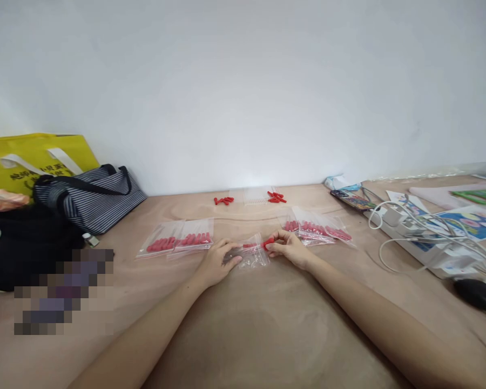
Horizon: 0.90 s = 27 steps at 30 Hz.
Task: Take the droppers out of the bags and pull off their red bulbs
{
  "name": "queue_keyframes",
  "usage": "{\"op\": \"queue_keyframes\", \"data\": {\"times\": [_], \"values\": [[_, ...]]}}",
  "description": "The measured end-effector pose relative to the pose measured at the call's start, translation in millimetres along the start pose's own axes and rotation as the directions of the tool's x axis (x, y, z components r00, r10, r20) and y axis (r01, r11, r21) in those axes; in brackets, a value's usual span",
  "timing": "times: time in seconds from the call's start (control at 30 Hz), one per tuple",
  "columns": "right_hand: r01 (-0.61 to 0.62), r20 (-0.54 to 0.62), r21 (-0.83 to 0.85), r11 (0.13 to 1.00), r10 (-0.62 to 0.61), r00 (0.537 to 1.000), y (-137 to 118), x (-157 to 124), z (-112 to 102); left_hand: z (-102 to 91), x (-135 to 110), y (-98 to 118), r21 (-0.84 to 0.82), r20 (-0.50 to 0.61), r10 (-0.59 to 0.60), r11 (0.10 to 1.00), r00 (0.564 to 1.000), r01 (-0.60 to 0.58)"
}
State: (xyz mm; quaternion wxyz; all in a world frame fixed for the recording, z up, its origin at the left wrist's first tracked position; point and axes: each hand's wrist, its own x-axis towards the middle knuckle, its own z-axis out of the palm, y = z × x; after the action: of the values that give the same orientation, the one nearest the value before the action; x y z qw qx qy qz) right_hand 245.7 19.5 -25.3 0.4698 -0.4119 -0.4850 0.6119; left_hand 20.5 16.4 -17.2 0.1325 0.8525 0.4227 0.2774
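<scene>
My left hand (218, 260) grips the left end of a small clear zip bag (254, 254) lying on the wooden table (243, 324). My right hand (287, 246) pinches a red capsule-shaped piece (268, 243) at the bag's open right end; a few red pieces show inside the bag. Filled bags of red pieces lie to the left (177, 241) and to the right (319, 230). Loose red pieces lie farther back in two small heaps (223, 200) (276, 197), next to empty clear bags (253, 195).
A striped bag (91, 197), a yellow tote (32, 159) and dark fabric (22, 246) crowd the left side. At the right lie white cables with chargers (423, 229), printed papers (465, 221), a phone (352, 200) and a black mouse (480, 294). A white wall stands behind the table.
</scene>
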Motion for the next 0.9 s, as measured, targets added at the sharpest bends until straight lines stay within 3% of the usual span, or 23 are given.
{"op": "queue_keyframes", "data": {"times": [0.1, 0.27, 0.37, 0.43, 0.53, 0.63, 0.77, 0.9], "values": [[0.002, -0.013, -0.026, 1.000, -0.003, 1.000, -12.6, 1.4, -8.6, -0.3, 0.0, 0.1, -0.001, -0.002, 0.004, 1.000, 1.000, -0.004], [0.071, -0.054, -0.213, 0.975, -0.084, 0.995, -53.1, -0.5, -41.8, 0.5, -0.2, -1.8, -0.009, -0.009, 0.015, 1.000, 1.000, -0.015], [0.173, -0.130, -0.337, 0.926, -0.228, 0.965, -67.1, -1.7, -55.0, 0.7, -0.2, -1.9, -0.006, -0.009, 0.012, 1.000, 1.000, -0.012], [0.249, -0.184, -0.450, 0.857, -0.362, 0.914, -64.3, 0.1, -55.0, 0.6, -0.2, -1.5, -0.003, -0.006, 0.008, 1.000, 1.000, -0.008], [0.360, -0.113, -0.690, 0.628, -0.585, 0.803, -45.5, 5.2, -46.5, 0.5, -0.3, -1.2, 0.003, 0.002, 0.003, 1.000, 1.000, -0.003], [0.410, 0.152, -0.870, 0.273, -0.643, 0.751, -22.6, 8.2, -38.1, 0.9, -0.5, -1.9, 0.001, 0.001, 0.002, 1.000, 1.000, -0.002], [0.379, 0.349, -0.924, -0.050, -0.511, 0.785, -5.4, 6.2, -34.9, 1.0, -0.5, -2.7, -0.010, -0.002, 0.007, 1.000, 1.000, -0.007], [0.348, 0.403, -0.913, -0.210, -0.345, 0.848, -6.1, 1.6, -32.1, 0.2, 0.0, -2.0, -0.011, 0.009, 0.003, 1.000, 1.000, -0.003]]}}
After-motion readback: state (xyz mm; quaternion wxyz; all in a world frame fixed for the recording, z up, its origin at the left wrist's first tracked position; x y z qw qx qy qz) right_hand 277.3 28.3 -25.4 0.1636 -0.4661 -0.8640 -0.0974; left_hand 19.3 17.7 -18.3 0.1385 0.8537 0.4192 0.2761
